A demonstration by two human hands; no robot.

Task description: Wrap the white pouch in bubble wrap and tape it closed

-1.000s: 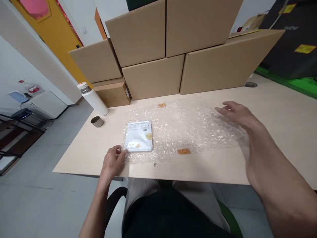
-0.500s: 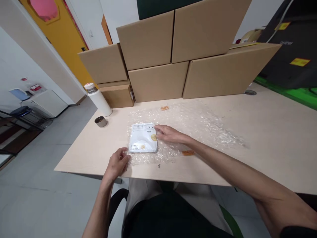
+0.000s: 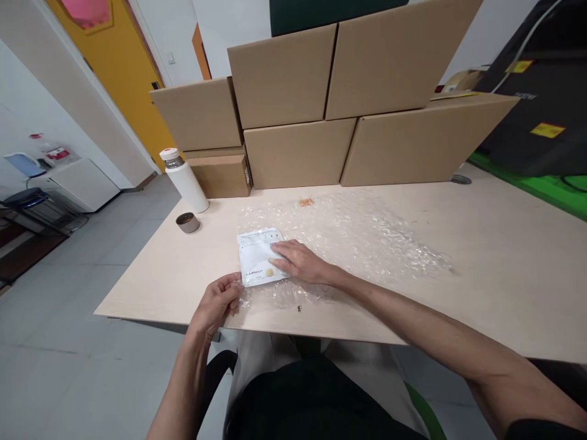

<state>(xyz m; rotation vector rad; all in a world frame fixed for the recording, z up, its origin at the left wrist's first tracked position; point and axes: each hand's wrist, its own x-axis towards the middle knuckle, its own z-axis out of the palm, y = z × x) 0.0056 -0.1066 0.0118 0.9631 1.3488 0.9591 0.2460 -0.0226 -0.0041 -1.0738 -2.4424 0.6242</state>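
A flat white pouch with small print lies on the left end of a clear bubble-wrap sheet spread over the pale wooden table. My right hand lies flat on the pouch's right half, fingers stretched out and pressing it down. My left hand sits at the near left corner of the sheet, its fingers curled and pinching the sheet's edge just below the pouch.
Stacked cardboard boxes wall off the back of the table. A white bottle and its metal cap stand at the left. A small orange scrap lies on the far part of the sheet. The table's front edge runs close to me.
My right hand swept from the sheet's right side across to the pouch and now rests flat on it. My left hand stayed at the sheet's near left corner.
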